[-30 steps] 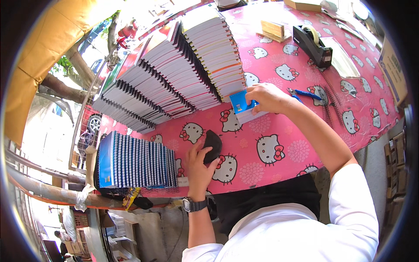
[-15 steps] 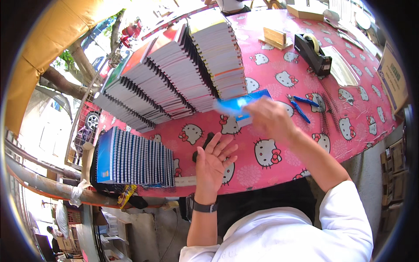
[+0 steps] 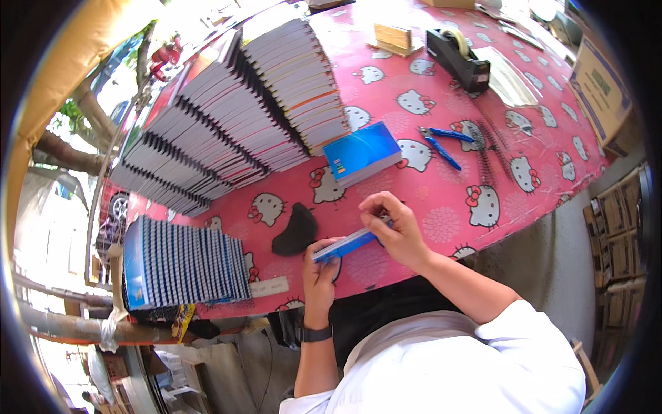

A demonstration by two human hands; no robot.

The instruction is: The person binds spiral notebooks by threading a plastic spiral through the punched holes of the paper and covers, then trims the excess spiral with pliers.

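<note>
Both of my hands are on a thin blue booklet (image 3: 350,243), tilted on edge above the near part of the table. My left hand (image 3: 320,272) grips its left end between thumb and fingers. With fingers curled, my right hand (image 3: 396,229) pinches at the far right end and covers part of it. Beyond them lies a short pile of blue booklets (image 3: 363,152). A dark, curved object (image 3: 295,229) rests beside my left hand; its kind is unclear. At the left stands a row of blue spiral-bound notebooks (image 3: 189,265).
Tall stacks of spiral-bound books (image 3: 245,114) fill the far left of the pink table (image 3: 441,226). Blue-handled pliers (image 3: 443,145), loose black binding coils (image 3: 488,152) and a black tape dispenser (image 3: 457,62) lie to the right. A wooden holder (image 3: 394,40) stands farther back, a cardboard box (image 3: 600,93) at the right edge.
My right hand has come back from the pile toward me with a booklet. My left hand, open and palm up before, has closed on the booklet. The whole view has shifted slightly.
</note>
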